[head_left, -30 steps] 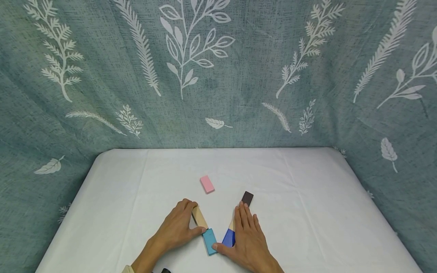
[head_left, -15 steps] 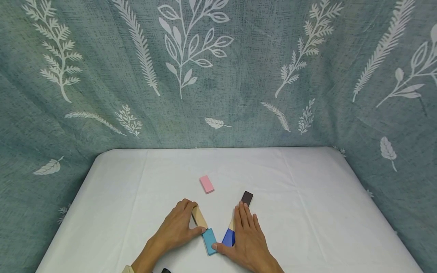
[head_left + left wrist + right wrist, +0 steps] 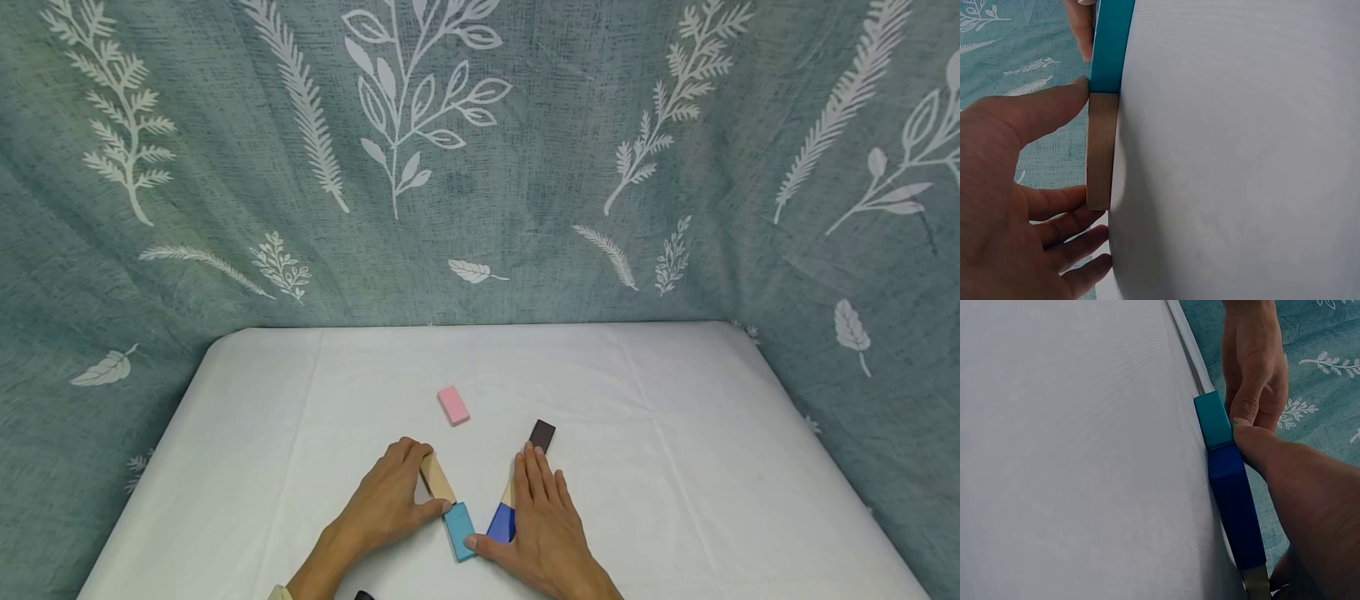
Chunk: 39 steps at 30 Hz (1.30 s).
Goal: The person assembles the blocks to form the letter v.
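Note:
In the head view my left hand (image 3: 386, 496) spans a natural wooden block (image 3: 438, 478), fingers at its far end and thumb by its near end. End to end with it lies a teal block (image 3: 459, 532). My right hand (image 3: 549, 529) lies with straight fingers over a second slanting row; its thumb touches the teal block. Partly covered there are a blue block (image 3: 500, 523), a pale wood piece (image 3: 509, 495) and a dark brown block (image 3: 542, 435). Both rows form a V. In the right wrist view the teal block's end meets the blue block (image 3: 1233, 506).
A pink block (image 3: 453, 406) lies alone beyond the hands. White cloth covers the table (image 3: 675, 375), and a teal leaf-patterned curtain (image 3: 540, 167) hangs behind it. A small black object (image 3: 363, 595) shows at the bottom edge near the left wrist.

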Each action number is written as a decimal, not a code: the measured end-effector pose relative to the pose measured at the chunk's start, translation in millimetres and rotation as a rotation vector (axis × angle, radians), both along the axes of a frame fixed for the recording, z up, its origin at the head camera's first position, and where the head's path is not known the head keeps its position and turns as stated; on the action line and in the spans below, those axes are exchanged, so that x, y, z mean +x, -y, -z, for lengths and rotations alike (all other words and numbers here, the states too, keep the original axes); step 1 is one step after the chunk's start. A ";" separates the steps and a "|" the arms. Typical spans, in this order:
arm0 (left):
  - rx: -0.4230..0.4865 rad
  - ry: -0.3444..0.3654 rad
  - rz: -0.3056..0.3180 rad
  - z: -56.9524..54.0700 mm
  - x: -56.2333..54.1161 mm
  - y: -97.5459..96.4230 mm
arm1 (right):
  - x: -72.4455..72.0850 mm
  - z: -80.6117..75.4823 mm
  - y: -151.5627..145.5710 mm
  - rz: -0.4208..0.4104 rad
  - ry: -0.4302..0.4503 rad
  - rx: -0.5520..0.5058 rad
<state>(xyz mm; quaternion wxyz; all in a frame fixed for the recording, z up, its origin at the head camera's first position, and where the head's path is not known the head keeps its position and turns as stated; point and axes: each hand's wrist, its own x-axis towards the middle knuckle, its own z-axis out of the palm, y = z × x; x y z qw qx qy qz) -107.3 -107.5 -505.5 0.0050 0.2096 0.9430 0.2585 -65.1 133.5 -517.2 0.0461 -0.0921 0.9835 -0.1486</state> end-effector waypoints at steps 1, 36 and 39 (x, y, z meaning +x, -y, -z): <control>0.000 -0.001 0.000 0.1 0.0 0.0 | 0.0 0.0 -0.1 -0.001 0.000 0.000; 0.047 0.060 -0.084 -3.6 -7.4 -3.7 | 0.9 0.0 -0.9 -0.010 -0.005 0.000; 0.047 0.061 -0.094 -4.3 -9.6 -4.8 | 0.7 -0.2 -0.8 -0.010 -0.002 -0.003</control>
